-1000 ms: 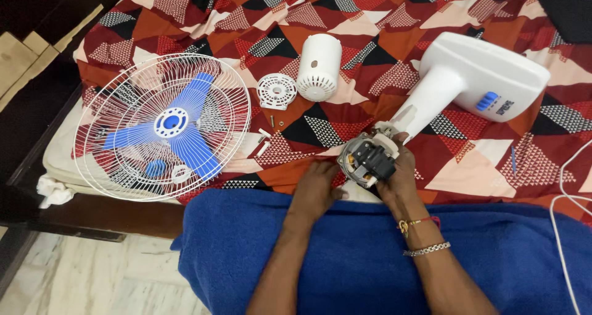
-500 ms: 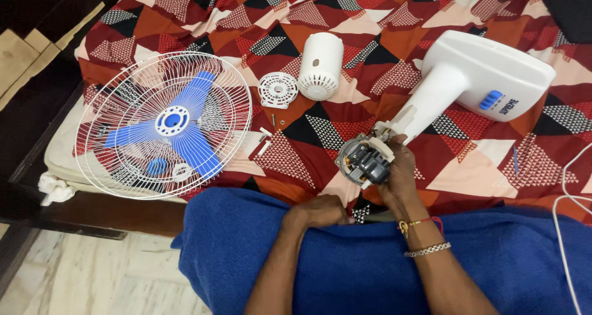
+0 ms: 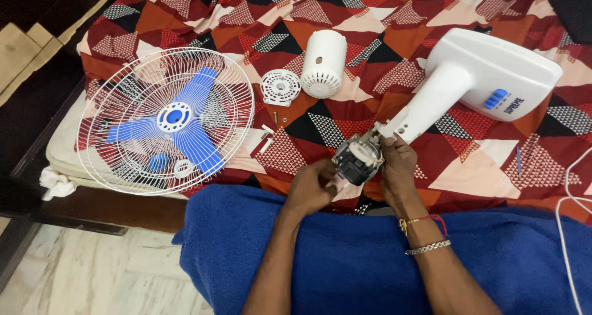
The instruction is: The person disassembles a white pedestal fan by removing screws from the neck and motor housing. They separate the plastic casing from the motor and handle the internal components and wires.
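Item 1: fan motor (image 3: 358,162), bare, black and metal, still joined to the white neck of the fan stand (image 3: 487,74). It sits at the near edge of the patterned bedspread (image 3: 431,12), just above my lap.

Item 2: my right hand (image 3: 398,167). Fingers curled round the right side of the motor where it meets the neck, gripping it.

Item 3: my left hand (image 3: 314,185). Loosely closed, fingertips at the motor's lower left. I cannot tell whether it pinches a small part or only touches the casing.

Item 4: blue blanket (image 3: 370,259) over my lap, directly under both hands.

Item 5: loose parts. White motor cover (image 3: 323,63) and round white vent disc (image 3: 280,87) lie well above the hands; 2 small white pieces (image 3: 266,137) and a screw (image 3: 275,116) lie between the disc and the motor.

Item 6: wire guard with blue blade (image 3: 166,120), left, overhanging the bed edge.

Risks, as I judge them: the small pieces could roll into the bedspread folds or off the near edge if the cloth is tugged; the guard could tip off the bed if nudged; the motor could sag on its wires if my right grip slackens.

Open room: bare bedspread between guard and motor; white cable (image 3: 564,228) crowds the right edge.
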